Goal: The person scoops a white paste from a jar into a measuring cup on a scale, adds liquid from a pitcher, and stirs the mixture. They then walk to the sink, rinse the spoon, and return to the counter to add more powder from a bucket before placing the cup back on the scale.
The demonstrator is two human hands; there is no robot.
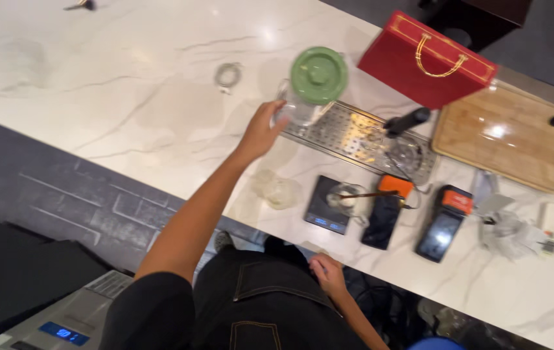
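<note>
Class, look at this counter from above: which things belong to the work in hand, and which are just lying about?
In hand: left hand gripping the clear jug with its green lid; metal drip tray beneath.

Lying about: red gift bag, wooden board, small scale, two dark handsets.

One view is supplied: a head-mounted camera looking steeply down and forward from above the person's shoulders. The frame is rolled, so the near edge of the white marble counter runs diagonally from upper left to lower right. The person's own torso and dark trousers fill the bottom centre, which places the lens close to the body and well above the work surface. The left arm extends up-frame from the lower left; the left hand sits near frame centre. The right hand lies low, beside the counter edge. The tiled floor occupies the left. No second view exists, so no overlap applies.
</note>
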